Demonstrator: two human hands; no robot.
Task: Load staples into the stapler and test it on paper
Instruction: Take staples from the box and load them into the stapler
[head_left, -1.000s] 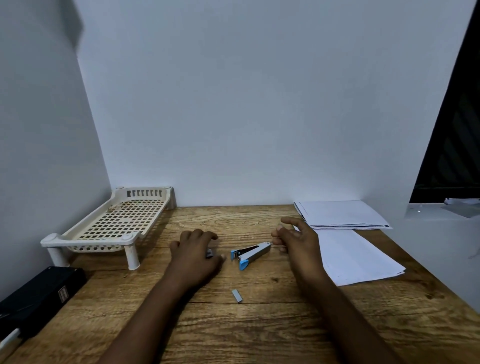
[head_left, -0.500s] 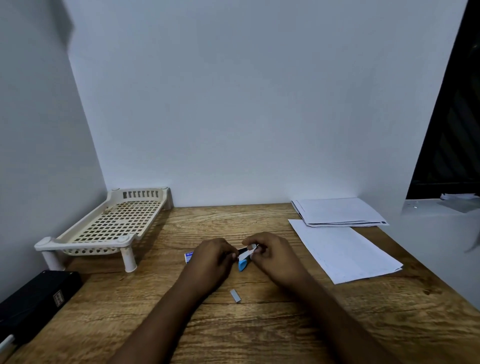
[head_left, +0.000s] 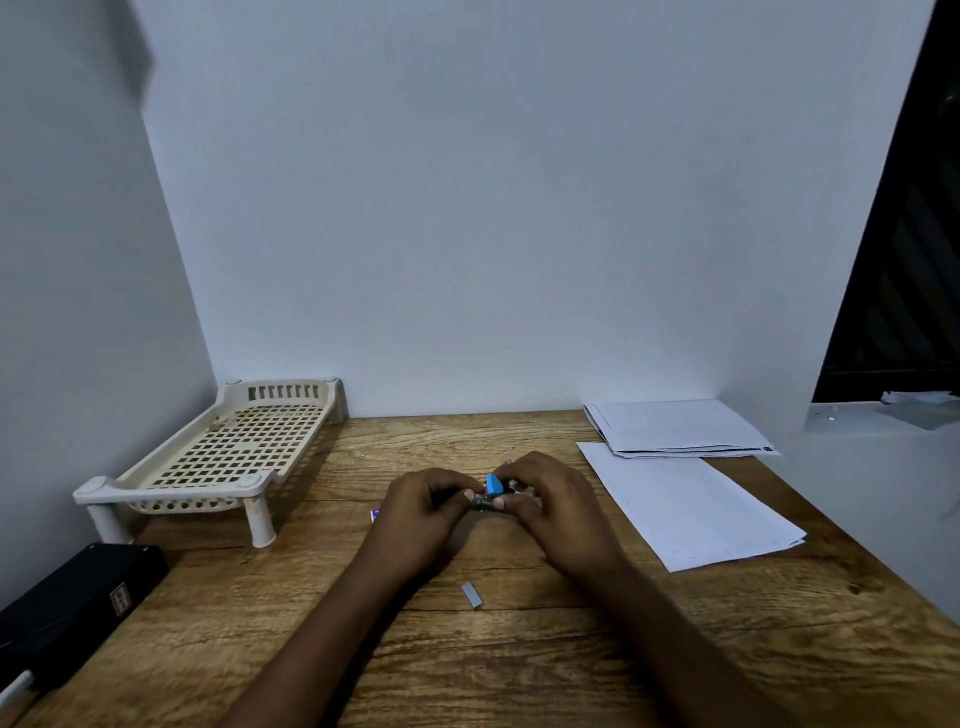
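A small stapler (head_left: 493, 488) with a blue end is held between both hands just above the wooden desk (head_left: 519, 649), mostly hidden by fingers. My left hand (head_left: 423, 512) grips it from the left and my right hand (head_left: 553, 506) from the right. A grey strip of staples (head_left: 472, 595) lies on the desk in front of my hands. A corner of the small staple box (head_left: 375, 515) shows behind my left hand. White paper sheets (head_left: 691, 504) lie to the right, with a folded stack (head_left: 675, 428) behind them.
A cream perforated plastic rack (head_left: 218, 457) on legs stands at the back left. A black case (head_left: 67, 608) lies at the near left edge. White walls close the desk at the left, back and right.
Both hands came together on the stapler and lifted it off the desk. The left hand left the staple box. The staple strip has not moved.
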